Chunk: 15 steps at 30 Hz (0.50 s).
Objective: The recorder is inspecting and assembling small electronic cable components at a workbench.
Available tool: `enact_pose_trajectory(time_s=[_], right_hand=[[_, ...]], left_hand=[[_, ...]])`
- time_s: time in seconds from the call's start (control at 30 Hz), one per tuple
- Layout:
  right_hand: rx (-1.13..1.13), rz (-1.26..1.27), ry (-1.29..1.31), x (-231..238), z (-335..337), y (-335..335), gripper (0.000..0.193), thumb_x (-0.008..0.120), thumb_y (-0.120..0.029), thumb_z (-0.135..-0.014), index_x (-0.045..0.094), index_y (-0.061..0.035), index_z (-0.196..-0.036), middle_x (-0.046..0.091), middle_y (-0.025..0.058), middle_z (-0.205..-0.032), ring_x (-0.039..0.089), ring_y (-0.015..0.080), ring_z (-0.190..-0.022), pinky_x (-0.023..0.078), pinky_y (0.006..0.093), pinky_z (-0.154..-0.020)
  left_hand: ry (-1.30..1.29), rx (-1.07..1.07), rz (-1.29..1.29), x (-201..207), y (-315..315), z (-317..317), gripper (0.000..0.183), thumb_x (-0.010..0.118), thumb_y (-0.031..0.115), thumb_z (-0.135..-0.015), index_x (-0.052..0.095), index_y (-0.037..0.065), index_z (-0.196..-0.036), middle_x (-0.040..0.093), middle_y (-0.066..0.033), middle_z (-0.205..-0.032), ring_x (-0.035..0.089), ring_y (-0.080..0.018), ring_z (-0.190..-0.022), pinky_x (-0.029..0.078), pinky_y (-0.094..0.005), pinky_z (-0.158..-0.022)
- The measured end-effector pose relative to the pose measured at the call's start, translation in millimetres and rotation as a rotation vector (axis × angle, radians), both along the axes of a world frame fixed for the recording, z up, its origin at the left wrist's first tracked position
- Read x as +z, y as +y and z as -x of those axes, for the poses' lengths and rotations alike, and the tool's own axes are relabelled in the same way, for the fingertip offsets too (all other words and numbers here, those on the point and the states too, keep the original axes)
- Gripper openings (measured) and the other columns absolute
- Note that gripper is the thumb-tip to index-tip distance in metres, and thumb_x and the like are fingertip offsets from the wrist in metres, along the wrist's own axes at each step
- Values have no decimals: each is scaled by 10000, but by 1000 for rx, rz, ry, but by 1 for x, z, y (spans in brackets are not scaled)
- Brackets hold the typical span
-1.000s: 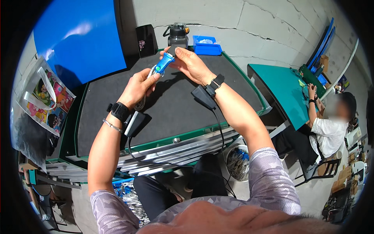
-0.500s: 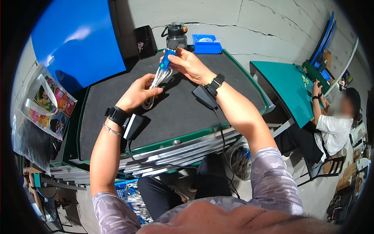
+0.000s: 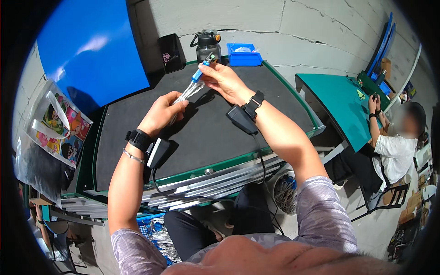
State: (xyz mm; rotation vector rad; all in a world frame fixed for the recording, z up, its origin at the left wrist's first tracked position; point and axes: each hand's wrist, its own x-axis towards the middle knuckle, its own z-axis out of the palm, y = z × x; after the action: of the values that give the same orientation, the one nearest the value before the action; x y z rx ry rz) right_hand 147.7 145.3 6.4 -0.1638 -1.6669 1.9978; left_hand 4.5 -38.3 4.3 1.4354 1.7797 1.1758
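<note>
Above the dark mat of the workbench [image 3: 229, 137] I hold a coiled white cable [image 3: 187, 93] with a blue plug end [image 3: 197, 75] that has a metal and green tip. My right hand [image 3: 224, 82] pinches the blue end between thumb and fingers, just in front of the water bottle. My left hand [image 3: 161, 110] is closed round the lower part of the white coil, which its fingers partly hide. The bundle slants up to the right, the blue end uppermost. Both wrists wear black straps with small boxes wired to them.
At the back stand a dark bottle [image 3: 209, 46], a black box [image 3: 171, 54] and a blue bin [image 3: 244, 56]. A blue panel [image 3: 91, 46] rises at left beside a printed bag [image 3: 64, 123]. Cables fill a basket [image 3: 145, 225] and a bucket [image 3: 285, 192] below. Another person [image 3: 396, 142] sits at the green table [image 3: 334, 101].
The cable bundle has turned in my hands, so the blue end now shows narrower with its tip pointing up right. My left hand has closed further round the coil.
</note>
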Motion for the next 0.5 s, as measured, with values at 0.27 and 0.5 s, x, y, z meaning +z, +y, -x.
enact_pose_trajectory(time_s=[0.27,0.5], right_hand=[[205,2,32,-3,3,0,334,656,-341,-933,555,-150,-1187,604,53,-1241,540,155,-1136,398,348,-1001],[284,67,60,-6,3,1,355,663,-229,-933,507,-110,-1228,577,94,-1306,558,209,-1186,416,393,-1046]], left_hand=[[-383,-136,-56,-2,2,2,250,555,279,-994,600,37,-1040,563,16,-772,551,-66,-678,445,-216,-624],[-321,-123,-107,1,1,-3,241,630,254,-949,597,34,-1042,562,12,-778,539,-67,-691,438,-224,-640]])
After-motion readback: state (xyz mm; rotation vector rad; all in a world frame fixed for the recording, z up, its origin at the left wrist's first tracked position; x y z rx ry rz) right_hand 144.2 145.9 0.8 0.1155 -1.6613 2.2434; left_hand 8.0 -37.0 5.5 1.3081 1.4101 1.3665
